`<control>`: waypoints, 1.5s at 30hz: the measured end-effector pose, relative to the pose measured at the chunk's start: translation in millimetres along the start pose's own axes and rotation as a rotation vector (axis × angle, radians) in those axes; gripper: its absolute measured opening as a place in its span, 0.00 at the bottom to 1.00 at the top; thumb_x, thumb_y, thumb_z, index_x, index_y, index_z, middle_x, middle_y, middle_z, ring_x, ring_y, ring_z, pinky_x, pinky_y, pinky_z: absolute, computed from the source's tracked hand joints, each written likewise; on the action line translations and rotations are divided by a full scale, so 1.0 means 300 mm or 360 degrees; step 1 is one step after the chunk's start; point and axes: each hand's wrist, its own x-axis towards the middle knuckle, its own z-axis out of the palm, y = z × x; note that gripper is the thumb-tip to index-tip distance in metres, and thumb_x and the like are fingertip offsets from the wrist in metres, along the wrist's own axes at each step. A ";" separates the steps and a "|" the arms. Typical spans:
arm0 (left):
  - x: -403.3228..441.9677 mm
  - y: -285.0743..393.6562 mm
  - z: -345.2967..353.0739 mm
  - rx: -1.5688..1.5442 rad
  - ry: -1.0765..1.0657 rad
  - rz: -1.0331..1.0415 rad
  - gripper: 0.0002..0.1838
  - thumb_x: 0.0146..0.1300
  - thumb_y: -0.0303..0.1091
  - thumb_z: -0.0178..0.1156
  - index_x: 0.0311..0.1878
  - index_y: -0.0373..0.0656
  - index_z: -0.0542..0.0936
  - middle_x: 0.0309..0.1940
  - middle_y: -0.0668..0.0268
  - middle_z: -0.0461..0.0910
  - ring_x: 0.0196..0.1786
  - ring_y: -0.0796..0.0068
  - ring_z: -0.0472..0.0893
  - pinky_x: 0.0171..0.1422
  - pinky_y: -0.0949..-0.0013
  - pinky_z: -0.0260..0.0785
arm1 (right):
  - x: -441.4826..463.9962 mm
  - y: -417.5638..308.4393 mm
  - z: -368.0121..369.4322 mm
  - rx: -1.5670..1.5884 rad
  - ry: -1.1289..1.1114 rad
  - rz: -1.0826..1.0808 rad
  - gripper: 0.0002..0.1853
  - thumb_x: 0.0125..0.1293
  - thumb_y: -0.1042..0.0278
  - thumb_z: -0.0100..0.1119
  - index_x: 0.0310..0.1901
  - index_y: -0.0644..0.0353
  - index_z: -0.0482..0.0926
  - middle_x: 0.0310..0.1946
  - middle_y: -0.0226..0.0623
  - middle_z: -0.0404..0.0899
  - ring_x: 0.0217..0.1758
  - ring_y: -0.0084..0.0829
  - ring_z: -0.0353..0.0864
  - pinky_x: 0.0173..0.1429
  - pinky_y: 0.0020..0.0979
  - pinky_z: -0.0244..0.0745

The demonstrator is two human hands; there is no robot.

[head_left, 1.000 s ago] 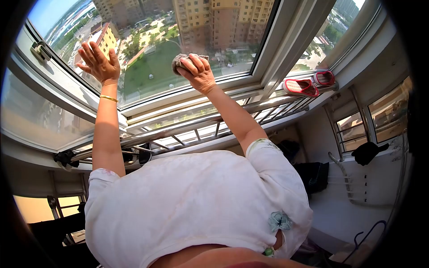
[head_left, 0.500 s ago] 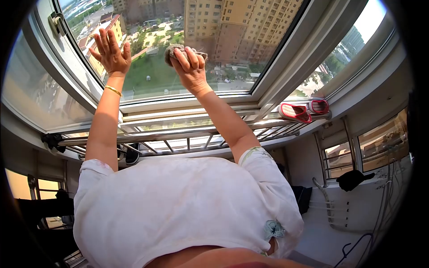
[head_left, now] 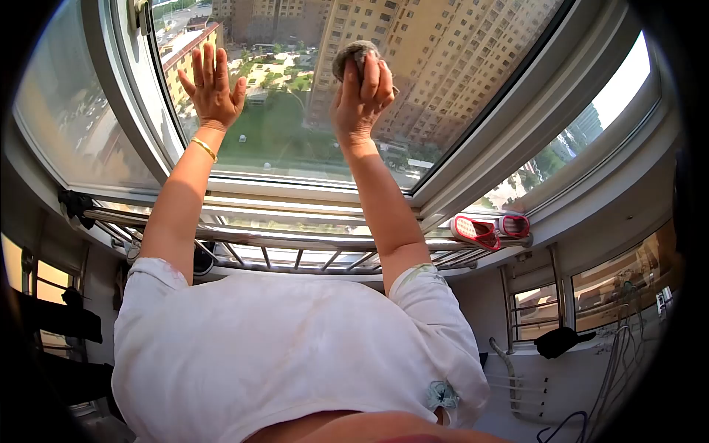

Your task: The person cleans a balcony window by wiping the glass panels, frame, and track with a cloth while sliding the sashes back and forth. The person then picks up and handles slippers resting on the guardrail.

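Pressed against the window pane [head_left: 281, 140], a bunched grey-brown cloth [head_left: 356, 52] sits under the fingers of my right hand [head_left: 360, 96]. The fingers curl over it, and part of the cloth is hidden beneath them. To the left, my left hand [head_left: 214, 88] lies flat on the glass with its fingers spread and nothing in it. A yellow bracelet [head_left: 204, 149] circles that wrist. Both arms reach up over the metal railing [head_left: 288, 240] below the window.
A pair of red-and-white shoes [head_left: 476, 231] rests on the railing at the right. A window handle [head_left: 140, 15] juts from the left frame. Dark items hang at the left, and a black cap-like thing [head_left: 559, 342] hangs at the lower right near hoses and cables.
My right hand has moved up and to the right across the glass with the cloth. The view has shifted slightly; my left hand stays flat on the pane.
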 end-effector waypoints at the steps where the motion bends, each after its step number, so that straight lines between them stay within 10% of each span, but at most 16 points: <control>1: 0.008 0.006 -0.007 -0.0018 0.0015 0.0017 0.37 0.71 0.54 0.46 0.78 0.50 0.52 0.79 0.63 0.49 0.81 0.60 0.45 0.79 0.44 0.21 | -0.099 -0.080 -0.007 0.0193 -0.0204 -0.0324 0.14 0.63 0.67 0.58 0.51 0.46 0.81 0.67 0.26 0.65 0.69 0.34 0.62 0.62 0.37 0.61; 5: 0.013 -0.003 -0.049 0.0076 -0.0072 0.0064 0.38 0.69 0.55 0.52 0.78 0.55 0.54 0.78 0.69 0.51 0.80 0.67 0.48 0.79 0.45 0.33 | -0.190 0.017 -0.079 0.0258 -0.0560 -0.0799 0.15 0.60 0.66 0.60 0.50 0.41 0.81 0.68 0.20 0.63 0.69 0.32 0.62 0.61 0.35 0.64; 7: 0.047 -0.008 -0.136 0.0052 -0.0266 0.0086 0.33 0.70 0.55 0.51 0.75 0.54 0.61 0.77 0.69 0.54 0.79 0.67 0.51 0.79 0.50 0.35 | -0.063 0.187 -0.086 0.0129 -0.0308 -0.0484 0.15 0.58 0.70 0.63 0.48 0.44 0.81 0.66 0.22 0.66 0.67 0.34 0.64 0.61 0.36 0.64; 10: 0.131 -0.068 -0.299 0.0380 -0.0027 0.0068 0.28 0.67 0.53 0.57 0.68 0.54 0.71 0.70 0.70 0.67 0.74 0.66 0.61 0.74 0.45 0.47 | 0.227 0.427 -0.084 -0.0310 0.0230 0.0252 0.18 0.63 0.76 0.56 0.55 0.64 0.73 0.62 0.57 0.66 0.62 0.57 0.64 0.61 0.53 0.61; 13: 0.201 -0.203 -0.377 0.0619 0.0336 -0.0151 0.32 0.65 0.55 0.59 0.68 0.50 0.69 0.68 0.63 0.67 0.72 0.59 0.63 0.68 0.35 0.51 | 0.374 0.388 -0.002 -0.0491 0.0483 0.0678 0.19 0.61 0.76 0.57 0.55 0.66 0.74 0.62 0.55 0.67 0.61 0.56 0.65 0.58 0.53 0.62; 19: 0.184 -0.378 -0.340 0.0337 0.0437 -0.0343 0.35 0.66 0.57 0.58 0.67 0.43 0.68 0.63 0.54 0.73 0.65 0.52 0.73 0.63 0.41 0.64 | -0.040 -0.157 0.023 0.0347 -0.0295 -0.0630 0.17 0.58 0.71 0.60 0.50 0.44 0.82 0.68 0.22 0.65 0.67 0.33 0.64 0.63 0.36 0.60; 23: 0.205 -0.333 -0.386 0.0666 0.0330 -0.0267 0.34 0.66 0.49 0.62 0.65 0.32 0.68 0.58 0.46 0.76 0.59 0.48 0.77 0.62 0.56 0.69 | -0.153 0.001 -0.103 0.0422 -0.0838 -0.1120 0.16 0.59 0.67 0.64 0.50 0.45 0.81 0.65 0.22 0.67 0.66 0.31 0.66 0.62 0.37 0.63; 27: 0.169 -0.361 -0.335 0.0538 0.0360 -0.0426 0.36 0.67 0.57 0.56 0.70 0.45 0.65 0.67 0.55 0.70 0.69 0.55 0.70 0.66 0.39 0.61 | 0.233 0.381 -0.145 -0.0138 -0.0140 -0.0272 0.19 0.61 0.76 0.56 0.55 0.57 0.77 0.64 0.43 0.68 0.65 0.46 0.66 0.65 0.46 0.60; 30: 0.182 -0.345 -0.345 0.0535 0.0364 -0.0429 0.38 0.65 0.59 0.58 0.71 0.44 0.65 0.68 0.56 0.69 0.69 0.56 0.69 0.66 0.38 0.61 | 0.526 0.569 -0.110 -0.0455 0.0203 0.0979 0.17 0.61 0.76 0.54 0.53 0.65 0.75 0.61 0.54 0.69 0.58 0.57 0.69 0.59 0.53 0.63; 33: 0.186 -0.336 -0.351 0.0541 0.0353 -0.0424 0.40 0.63 0.59 0.61 0.70 0.44 0.65 0.67 0.57 0.70 0.69 0.56 0.70 0.65 0.38 0.62 | 0.594 0.361 0.024 -0.0573 0.0402 0.0745 0.17 0.61 0.75 0.55 0.53 0.64 0.76 0.62 0.51 0.69 0.60 0.54 0.68 0.59 0.53 0.63; 39: 0.173 -0.332 -0.355 0.0565 0.0311 -0.0481 0.40 0.63 0.58 0.61 0.72 0.47 0.63 0.69 0.59 0.68 0.72 0.57 0.66 0.68 0.37 0.58 | 0.106 -0.194 0.028 0.0357 -0.0440 -0.1273 0.20 0.60 0.67 0.60 0.55 0.48 0.79 0.66 0.27 0.67 0.68 0.31 0.64 0.58 0.32 0.66; 42: 0.171 -0.334 -0.355 0.0514 0.0316 -0.0498 0.40 0.64 0.57 0.60 0.74 0.49 0.61 0.71 0.60 0.65 0.74 0.57 0.63 0.70 0.37 0.55 | 0.185 -0.005 -0.033 0.0185 -0.0563 -0.1111 0.19 0.57 0.68 0.63 0.51 0.42 0.81 0.68 0.25 0.65 0.69 0.33 0.64 0.62 0.35 0.64; 45: 0.173 -0.325 -0.346 0.0518 0.0323 -0.0502 0.39 0.65 0.56 0.59 0.74 0.48 0.61 0.72 0.59 0.63 0.74 0.57 0.63 0.71 0.38 0.54 | 0.464 0.326 -0.084 -0.0302 -0.0014 -0.0314 0.21 0.61 0.75 0.57 0.57 0.58 0.75 0.64 0.44 0.68 0.67 0.48 0.65 0.67 0.47 0.59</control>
